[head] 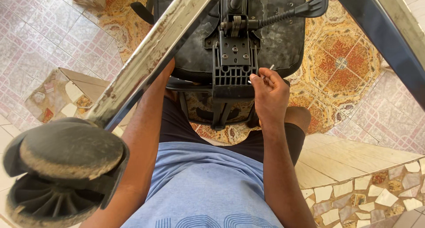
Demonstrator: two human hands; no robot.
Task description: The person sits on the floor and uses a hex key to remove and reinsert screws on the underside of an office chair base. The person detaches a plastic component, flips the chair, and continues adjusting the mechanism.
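Chair mechanism plate (233,62) sits on the upturned seat (274,37); your right hand (271,95) pinches a small screw (271,68) at its edge, not yet seated. Left hand is hidden behind the chair leg (155,50).

A tiled floor (40,28) of pink-and-white squares carried an orange patterned panel (341,55). The upturned black office chair (274,33) rested on it, beside a mosaic step (57,95)
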